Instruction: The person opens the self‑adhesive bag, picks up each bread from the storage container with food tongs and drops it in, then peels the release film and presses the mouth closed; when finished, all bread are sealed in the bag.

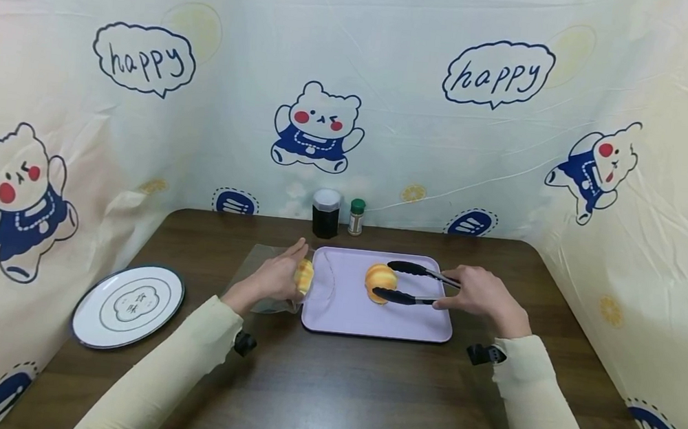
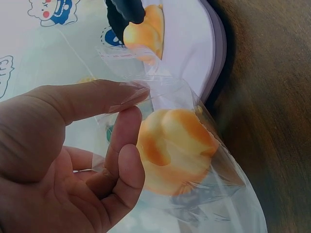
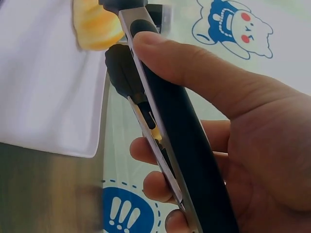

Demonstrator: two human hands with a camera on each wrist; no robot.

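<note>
With thumb and fingertips, my left hand (image 1: 273, 278) pinches the lip of a clear plastic bag (image 2: 238, 194) at the tray's left edge. Inside that bag lies a golden bread roll (image 2: 177, 150), partly behind the fingers in the head view. My right hand (image 1: 484, 298) grips black-and-silver tongs (image 3: 180, 121), thumb on one arm and fingers round the other. Their black tips are spread over the far and near sides of a second bread roll (image 1: 378, 278), which sits on the lilac tray (image 1: 334, 317).
A white plate (image 1: 149, 323) with a dark rim lies at the table's left. Behind the tray stand a dark jar (image 1: 325, 221) with a pale lid and a small green-capped shaker (image 1: 356, 217). Printed cloth (image 1: 388, 143) hangs around the brown table (image 1: 327, 392).
</note>
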